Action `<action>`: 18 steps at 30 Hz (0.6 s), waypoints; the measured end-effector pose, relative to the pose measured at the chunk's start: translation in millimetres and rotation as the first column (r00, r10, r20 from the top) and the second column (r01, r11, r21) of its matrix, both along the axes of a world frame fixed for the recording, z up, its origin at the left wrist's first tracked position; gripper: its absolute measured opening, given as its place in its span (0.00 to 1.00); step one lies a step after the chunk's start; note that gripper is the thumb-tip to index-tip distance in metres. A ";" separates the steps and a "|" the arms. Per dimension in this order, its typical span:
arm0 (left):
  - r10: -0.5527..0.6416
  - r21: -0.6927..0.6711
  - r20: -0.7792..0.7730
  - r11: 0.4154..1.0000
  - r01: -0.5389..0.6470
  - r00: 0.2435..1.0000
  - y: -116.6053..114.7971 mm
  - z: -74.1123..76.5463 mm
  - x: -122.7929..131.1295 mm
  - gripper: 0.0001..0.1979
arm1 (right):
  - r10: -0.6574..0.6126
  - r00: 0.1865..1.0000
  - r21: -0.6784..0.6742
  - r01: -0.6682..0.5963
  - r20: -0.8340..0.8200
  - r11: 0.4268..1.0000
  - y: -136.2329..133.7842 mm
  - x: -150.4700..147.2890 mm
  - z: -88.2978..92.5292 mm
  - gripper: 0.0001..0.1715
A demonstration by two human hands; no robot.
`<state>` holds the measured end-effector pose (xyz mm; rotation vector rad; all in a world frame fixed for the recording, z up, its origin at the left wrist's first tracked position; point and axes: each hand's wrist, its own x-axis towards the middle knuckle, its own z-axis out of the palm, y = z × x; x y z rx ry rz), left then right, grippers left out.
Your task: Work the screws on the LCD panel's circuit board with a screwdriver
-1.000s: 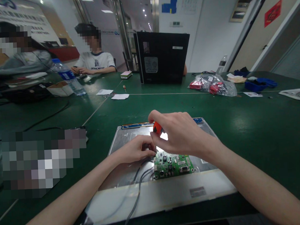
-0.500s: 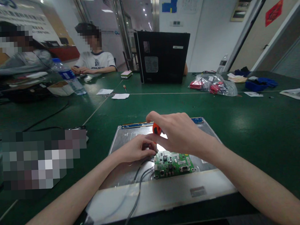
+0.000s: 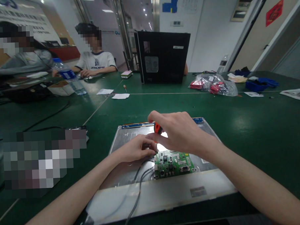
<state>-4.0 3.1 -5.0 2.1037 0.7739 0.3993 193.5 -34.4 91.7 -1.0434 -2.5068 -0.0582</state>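
Observation:
A metal monitor back panel [image 3: 131,135] lies flat on the green table in front of me. A small green circuit board [image 3: 175,163] sits on it, with grey cables [image 3: 138,189] running off toward the near edge. My right hand [image 3: 180,132] is closed round a screwdriver with an orange handle [image 3: 157,128], held upright at the board's upper left corner. My left hand [image 3: 134,149] rests on the panel just left of the board, its fingers pinched at the tool's tip; what they grip is hidden.
A black computer case [image 3: 162,57] stands at the table's far side. Plastic bags with red parts [image 3: 212,84] and blue items [image 3: 259,84] lie at the back right. A water bottle [image 3: 69,78], papers and two seated people are at the back left. A blurred patch covers the near left.
My right hand has shifted slightly round the screwdriver handle. The person in the white shirt has moved an arm a little. Everything else is as it was.

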 end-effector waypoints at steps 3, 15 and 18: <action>0.026 0.031 0.021 0.999 -0.027 0.999 -1.0 -1.0 0.3 0.03 | 0.040 0.999 -0.058 -0.041 -0.015 0.997 -2.2 1.2 3.2 0.14; 0.017 0.031 -0.003 0.999 -0.016 1.000 -1.2 3.4 1.0 0.03 | -0.005 1.000 -0.031 0.005 0.002 1.000 -0.9 -0.4 0.8 0.12; 0.021 0.013 0.020 1.000 -0.021 1.000 -1.7 2.2 1.5 0.03 | 0.018 1.000 -0.047 -0.018 -0.007 0.999 -2.0 0.8 3.2 0.11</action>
